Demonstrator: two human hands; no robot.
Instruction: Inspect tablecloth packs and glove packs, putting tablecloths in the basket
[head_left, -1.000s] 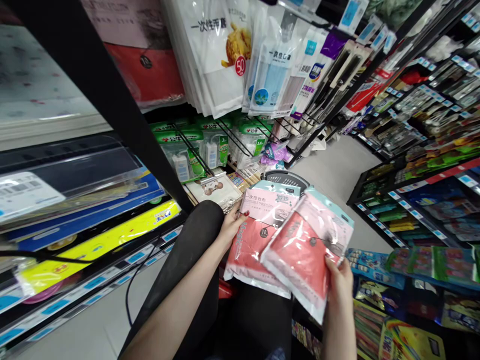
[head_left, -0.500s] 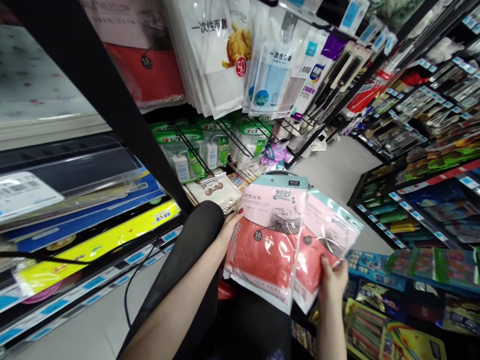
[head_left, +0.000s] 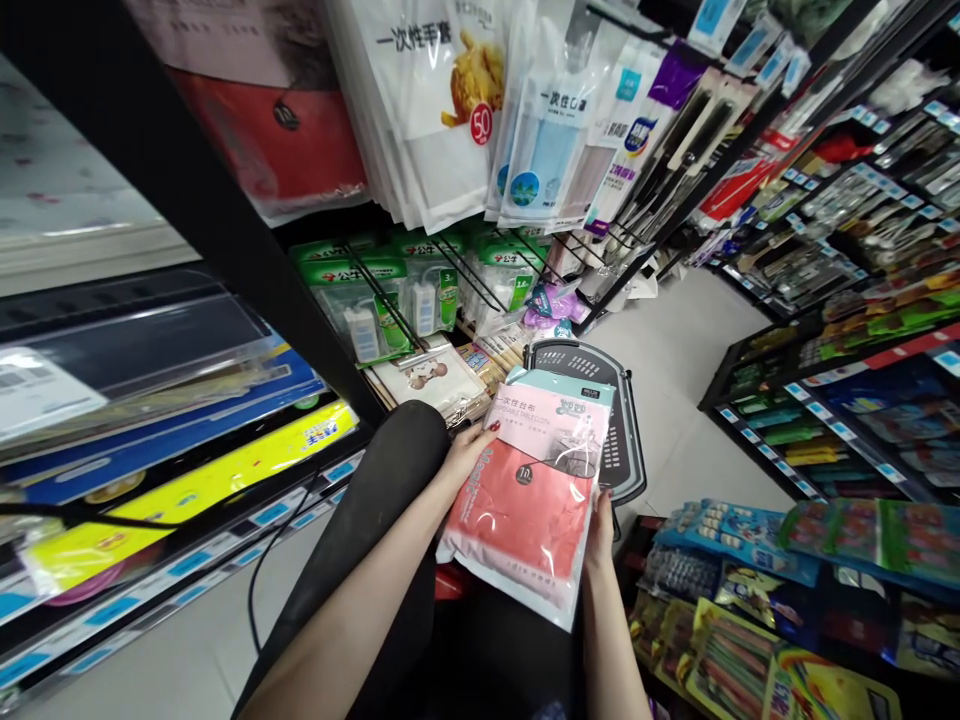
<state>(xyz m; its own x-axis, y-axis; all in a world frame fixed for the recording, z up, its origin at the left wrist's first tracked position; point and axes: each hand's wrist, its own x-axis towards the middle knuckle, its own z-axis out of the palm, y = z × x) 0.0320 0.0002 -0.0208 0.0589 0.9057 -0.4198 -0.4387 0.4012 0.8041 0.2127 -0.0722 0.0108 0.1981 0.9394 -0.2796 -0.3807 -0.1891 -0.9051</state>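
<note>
A pink and red disposable tablecloth pack (head_left: 525, 490) lies over my lap, its printed front up. My left hand (head_left: 471, 452) is closed on its left edge, thumb on top. At the right edge, my right hand (head_left: 600, 530) grips the pack, with most of its fingers behind the plastic. A sliver of a pale blue top edge shows behind the front pack, so at least one more pack seems to be stacked underneath. Just beyond the packs stands a dark grey shopping basket (head_left: 636, 440) on the floor.
Disposable glove packs (head_left: 427, 120) and mask packs (head_left: 544, 150) hang above. Below them are green-topped socket packs (head_left: 375, 300) on hooks. A black shelf post (head_left: 225, 220) slants at the left. Snack bags (head_left: 735, 540) fill a low shelf at the right, beside the aisle floor (head_left: 675, 350).
My right hand has brought the second tablecloth pack in from the right behind the front one, so the two now overlap. More of the basket is uncovered.
</note>
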